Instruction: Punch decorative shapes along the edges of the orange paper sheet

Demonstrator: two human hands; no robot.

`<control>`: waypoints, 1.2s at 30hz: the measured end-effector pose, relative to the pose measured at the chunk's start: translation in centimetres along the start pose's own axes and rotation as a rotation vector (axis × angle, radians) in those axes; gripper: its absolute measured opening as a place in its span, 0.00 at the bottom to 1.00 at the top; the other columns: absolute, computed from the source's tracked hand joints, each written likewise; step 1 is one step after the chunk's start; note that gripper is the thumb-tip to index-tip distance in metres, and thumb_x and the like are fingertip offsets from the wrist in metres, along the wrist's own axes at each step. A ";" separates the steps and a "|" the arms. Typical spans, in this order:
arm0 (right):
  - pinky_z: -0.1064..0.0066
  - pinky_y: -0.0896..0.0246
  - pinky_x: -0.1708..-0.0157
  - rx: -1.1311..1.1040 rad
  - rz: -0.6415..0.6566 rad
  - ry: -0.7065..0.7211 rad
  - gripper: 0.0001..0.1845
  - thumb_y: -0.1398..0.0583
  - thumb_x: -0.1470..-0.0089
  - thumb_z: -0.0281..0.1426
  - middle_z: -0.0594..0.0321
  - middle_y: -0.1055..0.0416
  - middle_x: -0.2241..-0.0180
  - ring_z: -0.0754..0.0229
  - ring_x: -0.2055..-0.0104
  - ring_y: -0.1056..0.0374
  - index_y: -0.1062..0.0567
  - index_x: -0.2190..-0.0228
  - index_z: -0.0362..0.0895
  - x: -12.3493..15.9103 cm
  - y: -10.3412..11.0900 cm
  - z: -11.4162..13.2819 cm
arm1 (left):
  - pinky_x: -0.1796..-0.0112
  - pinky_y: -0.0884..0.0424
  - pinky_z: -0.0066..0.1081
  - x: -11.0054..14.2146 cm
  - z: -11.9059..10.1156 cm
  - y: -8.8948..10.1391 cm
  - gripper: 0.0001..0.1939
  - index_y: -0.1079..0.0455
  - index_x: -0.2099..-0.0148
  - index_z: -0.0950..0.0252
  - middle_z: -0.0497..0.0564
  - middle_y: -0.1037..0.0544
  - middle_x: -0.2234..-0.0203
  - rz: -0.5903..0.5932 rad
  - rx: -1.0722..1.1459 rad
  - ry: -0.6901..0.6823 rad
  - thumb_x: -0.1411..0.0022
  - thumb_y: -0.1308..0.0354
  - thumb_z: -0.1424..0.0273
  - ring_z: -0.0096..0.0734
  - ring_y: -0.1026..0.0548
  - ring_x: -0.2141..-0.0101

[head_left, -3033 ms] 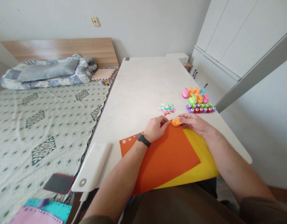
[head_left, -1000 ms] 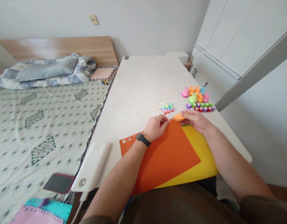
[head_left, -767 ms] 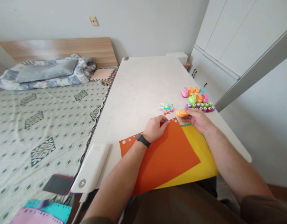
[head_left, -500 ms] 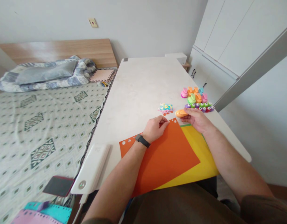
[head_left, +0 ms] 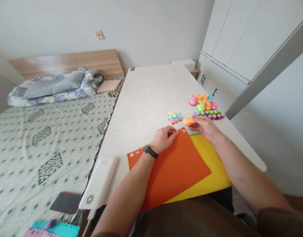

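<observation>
My right hand (head_left: 207, 128) is closed around an orange paper punch (head_left: 189, 121), just beyond the far right corner of an orange sheet of paper (head_left: 176, 168). My left hand (head_left: 163, 139), with a dark band at the wrist, pinches that sheet's far edge. Small shaped holes run along this edge; my left hand and forearm hide part of the row. Beneath the orange sheet lies yellow paper (head_left: 213, 158), with a strip of green showing at its far edge. A small heap of coloured paper cutouts (head_left: 174, 116) rests beyond my left hand.
Several larger colourful punches (head_left: 201, 106) and rows of small ones (head_left: 216, 116) stand at the right of the white table (head_left: 146, 95). A white box-like device (head_left: 99, 181) with a cable sits at the left edge. A bed (head_left: 64, 131) adjoins on the left.
The camera view has tilted slightly, so the whole scene sits a little lower. Both hands keep their hold, and the punch stays by the sheet's corner with hardly any movement.
</observation>
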State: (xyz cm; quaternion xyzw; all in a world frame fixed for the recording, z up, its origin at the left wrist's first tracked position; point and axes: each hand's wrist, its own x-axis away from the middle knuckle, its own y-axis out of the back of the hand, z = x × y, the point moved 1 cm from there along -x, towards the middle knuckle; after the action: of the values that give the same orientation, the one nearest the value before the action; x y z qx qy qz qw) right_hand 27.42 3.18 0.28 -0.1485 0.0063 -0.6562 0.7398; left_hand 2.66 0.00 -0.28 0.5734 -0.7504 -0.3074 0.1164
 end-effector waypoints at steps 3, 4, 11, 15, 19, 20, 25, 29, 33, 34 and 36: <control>0.71 0.24 0.66 -0.009 -0.003 0.006 0.18 0.29 0.45 0.45 0.53 0.17 0.59 0.58 0.64 0.22 0.16 0.61 0.44 0.0 -0.1 0.1 | 0.64 0.27 0.29 0.0 -0.1 0.2 0.14 0.23 0.56 0.62 0.51 0.17 0.66 -0.003 -0.016 -0.013 0.32 0.42 0.58 0.31 0.21 0.67; 0.70 0.24 0.66 -0.009 -0.007 0.012 0.18 0.30 0.45 0.45 0.53 0.17 0.59 0.58 0.64 0.22 0.17 0.61 0.44 0.0 -0.1 0.1 | 0.65 0.27 0.29 0.0 -0.1 0.3 0.15 0.23 0.57 0.62 0.51 0.17 0.67 0.001 -0.020 -0.013 0.31 0.42 0.57 0.30 0.21 0.68; 0.71 0.25 0.68 -0.032 -0.037 0.037 0.19 0.29 0.46 0.46 0.53 0.17 0.60 0.59 0.66 0.24 0.17 0.63 0.44 -0.1 0.0 0.2 | 0.72 0.33 0.26 -0.1 -1.5 1.9 0.17 0.26 0.62 0.63 0.47 0.21 0.72 0.053 -0.031 0.020 0.31 0.44 0.55 0.27 0.27 0.73; 0.72 0.26 0.69 -0.048 -0.052 0.064 0.19 0.29 0.46 0.46 0.53 0.18 0.61 0.59 0.66 0.24 0.18 0.63 0.44 0.0 0.0 0.4 | 0.73 0.36 0.27 0.3 -2.6 4.4 0.16 0.28 0.63 0.62 0.46 0.25 0.75 0.012 -0.080 0.028 0.30 0.45 0.55 0.27 0.30 0.74; 0.72 0.26 0.70 -0.051 -0.069 0.076 0.20 0.29 0.47 0.47 0.53 0.18 0.61 0.59 0.66 0.25 0.18 0.64 0.43 -0.1 0.0 0.5 | 0.73 0.38 0.27 0.9 -2.2 6.9 0.15 0.31 0.60 0.61 0.46 0.26 0.74 -0.129 -0.064 0.105 0.29 0.47 0.54 0.28 0.30 0.74; 0.71 0.26 0.70 -0.056 -0.077 0.077 0.20 0.29 0.47 0.47 0.52 0.18 0.60 0.59 0.66 0.25 0.18 0.64 0.43 -0.1 0.1 0.5 | 0.74 0.38 0.27 1.0 -1.8 7.4 0.16 0.32 0.60 0.61 0.46 0.26 0.75 -0.170 -0.046 0.130 0.30 0.47 0.54 0.28 0.31 0.74; 0.72 0.25 0.68 -0.085 -0.103 0.116 0.21 0.30 0.46 0.48 0.52 0.18 0.59 0.59 0.64 0.24 0.18 0.63 0.43 -0.2 0.3 0.5 | 0.77 0.41 0.25 1.8 0.5 8.9 0.18 0.33 0.61 0.62 0.45 0.29 0.77 -0.359 0.088 0.283 0.33 0.43 0.52 0.26 0.34 0.77; 0.72 0.25 0.68 -0.074 -0.097 0.123 0.21 0.30 0.46 0.49 0.53 0.18 0.57 0.60 0.64 0.24 0.18 0.62 0.44 -0.2 0.4 0.5 | 0.78 0.39 0.25 2.4 2.0 9.1 0.22 0.32 0.57 0.63 0.46 0.26 0.76 -0.455 0.289 0.426 0.36 0.41 0.48 0.28 0.31 0.78; 0.72 0.25 0.67 -0.042 -0.139 0.176 0.21 0.29 0.47 0.49 0.56 0.18 0.57 0.59 0.62 0.23 0.19 0.61 0.46 -0.4 0.3 0.2 | 0.74 0.31 0.28 3.2 2.9 7.5 0.24 0.32 0.58 0.64 0.48 0.22 0.74 -0.467 0.459 0.486 0.39 0.39 0.47 0.32 0.25 0.75; 0.72 0.25 0.67 -0.038 -0.161 0.204 0.21 0.29 0.48 0.49 0.57 0.18 0.57 0.59 0.61 0.23 0.19 0.60 0.46 -0.5 0.2 0.2 | 0.73 0.30 0.29 3.3 3.0 6.8 0.23 0.32 0.58 0.64 0.49 0.22 0.74 -0.434 0.506 0.499 0.39 0.39 0.48 0.33 0.24 0.74; 0.72 0.25 0.65 -0.044 -0.202 0.263 0.23 0.29 0.48 0.48 0.58 0.19 0.57 0.59 0.59 0.22 0.21 0.58 0.47 -0.6 0.2 0.0 | 0.73 0.30 0.30 3.6 3.1 5.3 0.20 0.31 0.59 0.64 0.50 0.22 0.74 -0.400 0.540 0.509 0.38 0.39 0.51 0.35 0.23 0.73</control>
State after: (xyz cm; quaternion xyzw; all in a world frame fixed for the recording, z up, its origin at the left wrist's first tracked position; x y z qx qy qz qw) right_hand 27.55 3.82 0.15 -0.0773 0.1024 -0.7408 0.6593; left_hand -4.25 -1.55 -0.20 0.7755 -0.6251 0.0352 0.0817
